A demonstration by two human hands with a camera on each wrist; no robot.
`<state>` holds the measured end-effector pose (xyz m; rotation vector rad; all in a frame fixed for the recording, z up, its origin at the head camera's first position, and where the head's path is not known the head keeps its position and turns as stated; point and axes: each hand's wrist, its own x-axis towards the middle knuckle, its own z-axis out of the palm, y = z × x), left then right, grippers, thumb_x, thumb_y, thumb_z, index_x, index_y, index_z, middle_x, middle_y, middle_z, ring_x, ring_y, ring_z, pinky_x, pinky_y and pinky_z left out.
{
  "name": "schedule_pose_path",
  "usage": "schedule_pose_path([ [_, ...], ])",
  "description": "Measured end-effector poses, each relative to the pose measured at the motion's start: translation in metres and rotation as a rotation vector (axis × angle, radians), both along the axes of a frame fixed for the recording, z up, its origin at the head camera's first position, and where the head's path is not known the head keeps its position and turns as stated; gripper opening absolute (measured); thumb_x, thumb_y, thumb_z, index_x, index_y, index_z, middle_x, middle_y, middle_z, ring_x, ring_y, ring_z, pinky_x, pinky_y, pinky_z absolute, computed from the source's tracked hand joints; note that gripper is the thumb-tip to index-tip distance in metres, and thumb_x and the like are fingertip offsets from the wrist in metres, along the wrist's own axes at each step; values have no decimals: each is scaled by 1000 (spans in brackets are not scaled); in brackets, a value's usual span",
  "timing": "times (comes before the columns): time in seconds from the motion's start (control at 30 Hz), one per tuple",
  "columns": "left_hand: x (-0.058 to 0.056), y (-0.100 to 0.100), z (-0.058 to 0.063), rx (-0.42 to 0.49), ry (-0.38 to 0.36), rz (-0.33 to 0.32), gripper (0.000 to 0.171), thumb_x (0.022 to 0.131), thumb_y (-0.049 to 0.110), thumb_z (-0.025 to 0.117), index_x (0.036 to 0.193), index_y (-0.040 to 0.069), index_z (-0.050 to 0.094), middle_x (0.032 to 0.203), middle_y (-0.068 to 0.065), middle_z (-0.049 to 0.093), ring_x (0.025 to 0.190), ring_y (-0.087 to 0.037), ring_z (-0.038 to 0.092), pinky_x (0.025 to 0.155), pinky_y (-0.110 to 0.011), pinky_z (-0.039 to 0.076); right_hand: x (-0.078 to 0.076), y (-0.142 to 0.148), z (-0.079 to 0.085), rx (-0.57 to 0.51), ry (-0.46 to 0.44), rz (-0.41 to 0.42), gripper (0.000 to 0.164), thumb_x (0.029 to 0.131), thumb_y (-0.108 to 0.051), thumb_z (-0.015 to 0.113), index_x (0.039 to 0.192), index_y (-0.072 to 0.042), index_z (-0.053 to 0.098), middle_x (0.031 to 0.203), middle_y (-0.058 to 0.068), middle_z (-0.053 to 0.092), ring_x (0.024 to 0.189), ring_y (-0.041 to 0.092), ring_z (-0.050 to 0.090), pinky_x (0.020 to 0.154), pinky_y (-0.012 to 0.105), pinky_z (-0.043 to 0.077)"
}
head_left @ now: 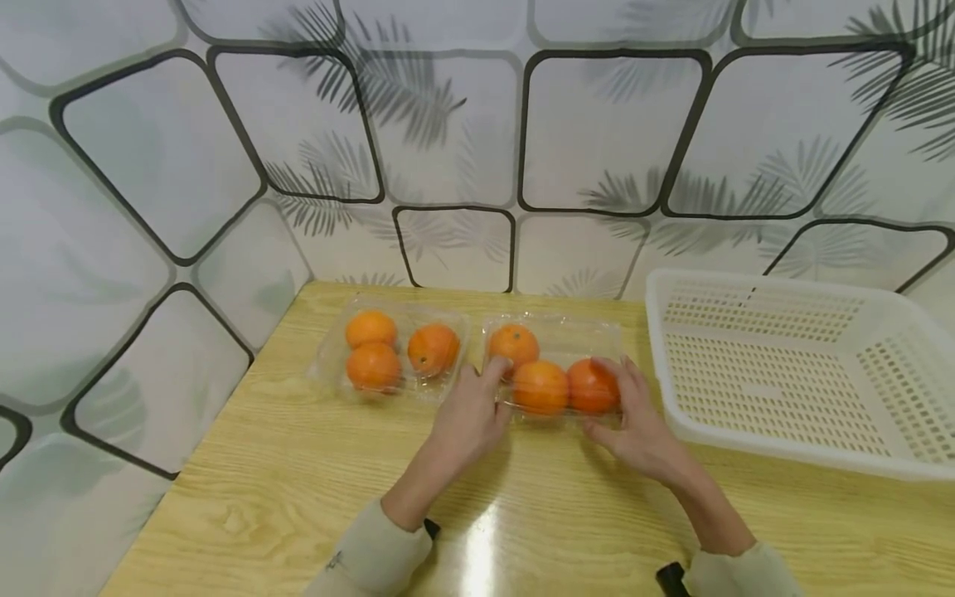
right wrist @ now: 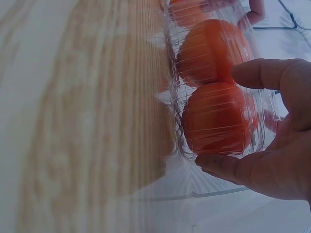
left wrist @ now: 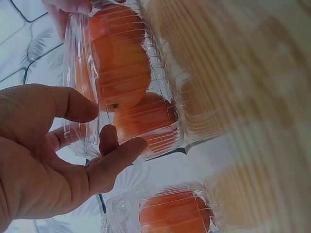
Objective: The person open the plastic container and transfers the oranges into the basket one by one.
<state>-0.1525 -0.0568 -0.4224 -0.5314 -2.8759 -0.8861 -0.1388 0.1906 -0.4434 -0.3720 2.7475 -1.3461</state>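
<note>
A clear plastic clamshell box (head_left: 578,333) with three oranges (head_left: 540,387) in it sits on the wooden table. My left hand (head_left: 468,414) holds its left end, thumb and fingers spread about the corner in the left wrist view. At the opposite end, my right hand (head_left: 643,435) grips the box; the right wrist view has the thumb along the front and a finger under the end wall. The lid looks closed over the fruit. Left of it lies a second clear box (head_left: 399,313), also with three oranges (head_left: 433,349).
A white perforated plastic basket (head_left: 753,442) stands to the right, close beside my right hand. Patterned wall covering (head_left: 597,133) rises behind the table (head_left: 298,489) and along its left side.
</note>
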Motion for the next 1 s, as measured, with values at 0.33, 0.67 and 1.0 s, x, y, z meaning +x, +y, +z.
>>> schedule_pose_path([
  [0.33,-2,1,3,-233,128,-57,38,87,5,70,116,9,46,75,-13,54,54,-22,51,41,-26,38,0,-1,4,-17,-6,0,76,87,-11,72,150,-11,29,158,33,-5,145,54,3,102,77,21],
  [0.67,-4,-7,4,-431,218,-187,40,91,4,67,121,4,41,73,-9,54,49,-14,44,39,-18,35,0,-3,7,4,-1,-12,76,85,-10,73,149,-9,30,156,36,-3,143,57,7,103,76,23],
  [1.0,0,-9,4,-448,207,-164,60,87,6,71,138,5,39,73,-9,59,47,-12,42,40,-19,34,2,-3,5,0,15,-15,76,86,-9,73,149,-8,30,156,36,-2,144,57,5,102,76,23],
])
